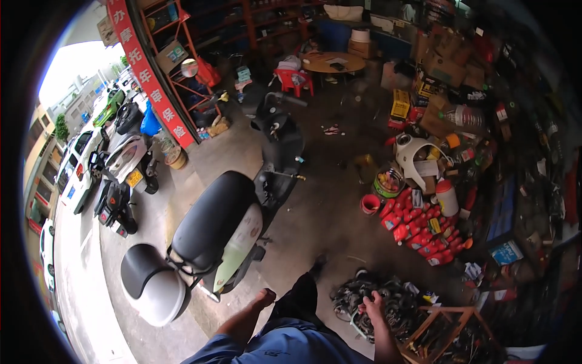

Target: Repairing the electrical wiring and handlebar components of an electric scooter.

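My left hand (265,297) hangs beside my dark trousers with its fingers curled; whether anything is in it I cannot make out. It is just right of and below a scooter (216,219) with a dark seat, pale green side panel and silver-and-black top box (151,285). My right hand (371,306) hangs with its fingers loosely bent and apart, nothing visible between them, over a tangled dark pile (345,294) of cables or tubes on the concrete floor. A wooden frame (427,321) lies just right of that hand.
Red plastic bottles (424,233), a red bucket (370,204), a white plastic fairing (405,151) and stacked boxes (445,67) crowd the right. Behind stand a round table (333,60), a red stool (285,79) and orange shelving (191,48). Parked scooters (124,176) and cars line the bright street at left.
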`<state>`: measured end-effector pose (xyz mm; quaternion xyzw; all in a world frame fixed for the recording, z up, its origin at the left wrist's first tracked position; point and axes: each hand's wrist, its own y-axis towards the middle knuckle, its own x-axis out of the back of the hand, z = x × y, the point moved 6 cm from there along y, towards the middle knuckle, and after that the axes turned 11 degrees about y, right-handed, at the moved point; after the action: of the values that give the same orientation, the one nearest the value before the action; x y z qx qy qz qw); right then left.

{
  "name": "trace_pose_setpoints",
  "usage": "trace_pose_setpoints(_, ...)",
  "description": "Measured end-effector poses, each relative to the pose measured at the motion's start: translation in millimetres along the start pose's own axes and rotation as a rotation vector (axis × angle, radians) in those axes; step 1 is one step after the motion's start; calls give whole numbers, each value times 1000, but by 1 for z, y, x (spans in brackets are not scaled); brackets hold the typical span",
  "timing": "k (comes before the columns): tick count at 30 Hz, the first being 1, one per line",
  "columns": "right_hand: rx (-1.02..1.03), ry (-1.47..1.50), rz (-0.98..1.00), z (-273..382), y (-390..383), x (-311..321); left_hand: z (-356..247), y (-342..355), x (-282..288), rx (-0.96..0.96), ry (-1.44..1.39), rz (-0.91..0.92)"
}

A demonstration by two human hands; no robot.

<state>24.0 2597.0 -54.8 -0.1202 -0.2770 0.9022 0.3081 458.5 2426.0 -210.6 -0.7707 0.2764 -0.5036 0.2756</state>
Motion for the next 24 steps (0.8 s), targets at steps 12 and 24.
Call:
trace_pose_setpoints(12,-172,246,-327,132,174,80,-339,298,100,-175,-68,297)
trace_pose_setpoints(24,-12,991,-629,254,335,363,-636,334,69,-375,-149,427)
